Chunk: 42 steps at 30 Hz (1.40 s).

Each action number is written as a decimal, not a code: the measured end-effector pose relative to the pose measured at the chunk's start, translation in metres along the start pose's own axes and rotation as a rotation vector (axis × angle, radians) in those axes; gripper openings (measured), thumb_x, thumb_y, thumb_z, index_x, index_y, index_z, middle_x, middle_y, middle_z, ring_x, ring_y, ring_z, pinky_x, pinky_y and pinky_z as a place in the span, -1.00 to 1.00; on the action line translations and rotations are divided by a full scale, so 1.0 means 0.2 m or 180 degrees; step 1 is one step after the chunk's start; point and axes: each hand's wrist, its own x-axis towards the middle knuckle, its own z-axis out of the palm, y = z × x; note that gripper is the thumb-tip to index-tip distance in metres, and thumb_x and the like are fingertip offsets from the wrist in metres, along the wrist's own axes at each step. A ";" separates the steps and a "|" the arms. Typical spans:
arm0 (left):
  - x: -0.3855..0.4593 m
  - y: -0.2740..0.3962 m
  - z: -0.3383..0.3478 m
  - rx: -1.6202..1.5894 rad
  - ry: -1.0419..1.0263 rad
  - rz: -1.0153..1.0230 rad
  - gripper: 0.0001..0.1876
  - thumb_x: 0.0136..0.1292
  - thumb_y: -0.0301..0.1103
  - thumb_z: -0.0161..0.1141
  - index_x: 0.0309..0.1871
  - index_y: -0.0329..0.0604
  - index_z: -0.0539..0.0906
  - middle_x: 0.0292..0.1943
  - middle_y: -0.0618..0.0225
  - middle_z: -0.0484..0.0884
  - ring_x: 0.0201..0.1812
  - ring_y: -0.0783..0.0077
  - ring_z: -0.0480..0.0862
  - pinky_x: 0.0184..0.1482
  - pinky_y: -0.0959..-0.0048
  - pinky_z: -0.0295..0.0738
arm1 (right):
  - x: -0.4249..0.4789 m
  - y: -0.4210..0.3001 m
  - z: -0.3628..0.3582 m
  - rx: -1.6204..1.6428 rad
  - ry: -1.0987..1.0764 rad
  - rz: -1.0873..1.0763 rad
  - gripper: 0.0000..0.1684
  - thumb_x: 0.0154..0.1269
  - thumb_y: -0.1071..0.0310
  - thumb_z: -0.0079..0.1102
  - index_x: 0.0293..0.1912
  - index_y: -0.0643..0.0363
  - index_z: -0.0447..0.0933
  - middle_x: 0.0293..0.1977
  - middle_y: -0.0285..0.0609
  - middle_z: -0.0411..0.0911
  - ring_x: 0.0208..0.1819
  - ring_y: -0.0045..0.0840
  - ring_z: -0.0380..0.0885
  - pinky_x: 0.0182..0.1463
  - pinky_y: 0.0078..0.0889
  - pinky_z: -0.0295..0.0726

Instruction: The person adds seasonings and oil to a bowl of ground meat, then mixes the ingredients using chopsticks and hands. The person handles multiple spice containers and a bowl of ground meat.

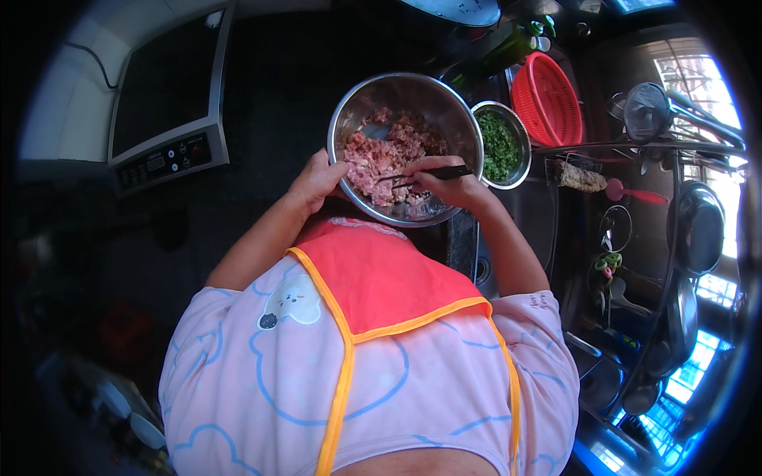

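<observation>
In front of me is a wide stainless steel bowl (437,92) holding minced meat (381,156), pale pink near me and browner toward the far right. My left hand (318,181) grips the bowl's near-left rim, thumb on top. Over the bowl's right side, my right hand (443,178) is closed around dark chopsticks (455,172), whose tips reach into the meat. A smaller steel bowl (525,169) of chopped green herbs (499,143) stands close against the large bowl's right side.
An induction cooker (169,89) stands to the left. Beyond the herbs is a red plastic colander (550,101), with a green bottle (509,47) near it. A sink drain (483,271) lies under my right arm. Strainers (647,113) and pans (702,229) hang along the right wall.
</observation>
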 end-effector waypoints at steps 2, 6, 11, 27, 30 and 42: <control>0.00 0.01 0.01 -0.0002 0.0005 -0.0003 -0.57 0.21 -0.43 0.07 0.17 -0.30 0.41 -0.13 0.15 0.64 -0.26 0.33 0.72 -0.33 0.38 0.70 | 0.02 0.14 -0.08 0.0531 0.0959 0.0089 -0.79 0.31 0.53 0.11 -0.10 0.28 0.64 -0.24 -0.15 0.69 -0.26 -0.55 0.67 -0.15 -0.55 0.68; -0.01 0.02 -0.01 0.0043 0.0107 -0.0108 -0.57 0.22 -0.44 0.08 0.17 -0.31 0.39 -0.10 0.11 0.62 -0.24 0.31 0.71 -0.34 0.39 0.70 | -0.05 0.08 -0.38 0.0259 0.1265 0.0261 -0.79 0.32 0.48 0.14 -0.09 0.26 0.64 -0.24 -0.13 0.67 -0.21 -0.58 0.66 -0.14 -0.54 0.67; -0.01 0.03 0.01 0.0000 0.0104 -0.0174 -0.58 0.24 -0.45 0.07 0.18 -0.32 0.38 -0.08 0.10 0.62 -0.21 0.30 0.71 -0.34 0.38 0.70 | -0.08 0.10 -0.39 -0.1397 0.0966 -0.0311 -0.77 0.21 0.48 0.22 -0.11 0.17 0.65 -0.24 -0.13 0.67 -0.16 -0.42 0.67 -0.03 -0.40 0.60; -0.03 -0.01 0.02 -0.0267 0.0017 -0.0197 -0.49 0.24 -0.47 0.05 0.29 -0.23 0.29 0.00 0.13 0.59 -0.16 0.28 0.72 -0.29 0.33 0.73 | 0.02 0.11 -0.09 0.2755 0.1915 0.0612 -0.70 0.41 0.43 -0.04 -0.01 0.46 0.50 -0.16 0.12 0.58 -0.14 -0.20 0.65 0.03 -0.28 0.71; -0.05 0.01 0.03 -0.0193 0.0029 -0.0184 -0.49 0.22 -0.45 0.05 0.28 -0.24 0.30 0.00 0.13 0.60 -0.16 0.29 0.72 -0.29 0.33 0.73 | -0.05 0.12 -0.25 0.1116 0.1883 0.0366 -0.72 0.42 0.40 0.00 0.01 0.32 0.56 -0.20 -0.01 0.64 -0.25 -0.43 0.68 -0.11 -0.45 0.71; 0.00 -0.05 0.00 -0.0249 -0.0139 -0.0070 -0.49 0.26 -0.34 0.21 0.24 -0.24 0.34 -0.03 0.15 0.62 -0.17 0.33 0.71 -0.29 0.35 0.73 | -0.09 -0.12 0.05 -0.0310 -0.0379 -0.0459 -0.76 0.27 0.48 0.17 -0.07 0.26 0.63 -0.16 -0.05 0.63 -0.11 -0.34 0.65 -0.03 -0.41 0.62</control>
